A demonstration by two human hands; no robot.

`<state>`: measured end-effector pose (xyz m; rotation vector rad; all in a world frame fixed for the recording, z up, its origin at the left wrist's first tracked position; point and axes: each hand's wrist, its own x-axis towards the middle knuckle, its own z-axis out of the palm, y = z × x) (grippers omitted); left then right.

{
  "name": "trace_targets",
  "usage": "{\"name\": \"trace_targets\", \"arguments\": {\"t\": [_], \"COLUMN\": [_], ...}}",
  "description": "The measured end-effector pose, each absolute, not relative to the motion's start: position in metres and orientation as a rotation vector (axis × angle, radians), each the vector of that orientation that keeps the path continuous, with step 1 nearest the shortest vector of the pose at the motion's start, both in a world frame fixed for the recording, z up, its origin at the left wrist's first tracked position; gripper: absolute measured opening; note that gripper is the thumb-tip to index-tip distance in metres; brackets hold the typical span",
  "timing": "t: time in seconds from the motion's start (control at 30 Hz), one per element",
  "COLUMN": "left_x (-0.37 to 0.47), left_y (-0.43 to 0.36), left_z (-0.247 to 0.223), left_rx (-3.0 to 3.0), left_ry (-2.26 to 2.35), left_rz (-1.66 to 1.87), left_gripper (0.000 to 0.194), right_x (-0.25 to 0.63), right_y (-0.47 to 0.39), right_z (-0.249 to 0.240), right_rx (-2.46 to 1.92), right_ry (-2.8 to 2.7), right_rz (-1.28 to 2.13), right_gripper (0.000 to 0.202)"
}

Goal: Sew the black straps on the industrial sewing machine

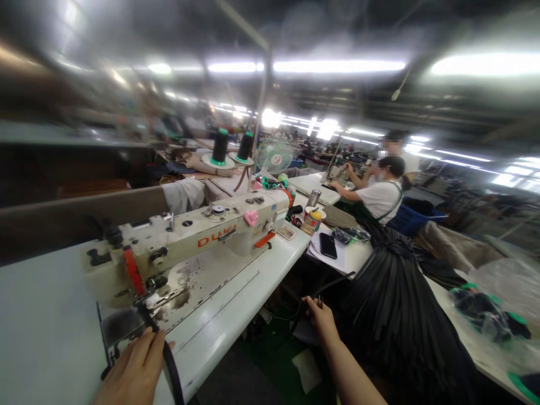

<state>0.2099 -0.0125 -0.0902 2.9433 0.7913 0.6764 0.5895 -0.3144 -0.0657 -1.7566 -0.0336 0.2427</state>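
Note:
My left hand (137, 365) rests on the white sewing table (46, 315) near its front edge, fingers on a black strap (169, 360) that runs from under the presser foot of the cream sewing machine (189, 239) and off the table edge. My right hand (321, 318) reaches out to the right, off the table, pinching another thin black strap (333, 281) beside a big bundle of black straps (396, 315) that hangs over a stand.
Two black thread cones (220, 146) stand behind the machine. A side table (358, 256) holds a black phone (328, 245), a cup and a steel tumbler. Two people sit sewing further back on the right. Plastic bags (489, 309) lie at right.

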Motion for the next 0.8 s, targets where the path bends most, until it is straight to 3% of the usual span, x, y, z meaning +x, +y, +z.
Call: {"name": "trace_targets", "arguments": {"t": [0.17, 0.43, 0.8], "left_x": [0.22, 0.241, 0.247], "left_y": [-0.029, -0.042, -0.043], "left_z": [-0.064, -0.029, -0.021], "left_rx": [2.931, 3.087, 3.027], "left_ry": [0.872, 1.007, 1.004], "left_rz": [0.716, 0.71, 0.668], "left_gripper": [0.044, 0.035, 0.027], "right_x": [0.58, 0.557, 0.537], "right_y": [-0.288, -0.256, -0.239], "right_z": [-0.038, -0.005, 0.012], "right_rx": [-1.789, -1.758, -1.804], "right_ry": [-0.218, -0.248, -0.386], "right_rz": [0.266, 0.414, 0.458], "right_gripper": [0.036, 0.062, 0.066]}}
